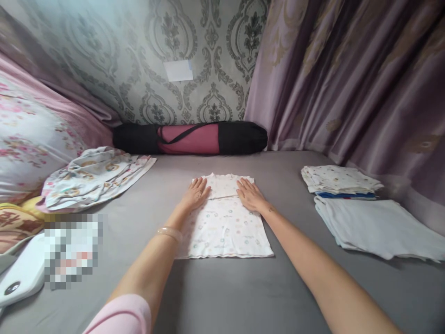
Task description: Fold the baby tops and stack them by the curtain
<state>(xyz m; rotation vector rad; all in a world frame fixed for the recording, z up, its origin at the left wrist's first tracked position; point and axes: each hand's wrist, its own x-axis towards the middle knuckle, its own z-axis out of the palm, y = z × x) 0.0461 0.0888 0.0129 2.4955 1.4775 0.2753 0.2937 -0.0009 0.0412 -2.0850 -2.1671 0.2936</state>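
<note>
A small white printed garment (pixel 229 232) lies flat on the grey sheet in front of me, its far part folded over so that an edge runs across it between my hands. My left hand (pixel 196 192) rests flat on the far left corner, fingers stretched out. On the far right corner lies my right hand (pixel 249 194), palm down with its fingers extended. Both hands touch the cloth without gripping it. Parts of the garment's side edges are hidden under my hands and left forearm.
Folded white cloths (pixel 378 225) and a spotted folded stack (pixel 339 178) lie at the right. A crumpled printed cloth (pixel 93 174) is at the left, near a white object (pixel 26 273) and a blurred-out patch. A black and red long bag (pixel 191 138) lies along the wall.
</note>
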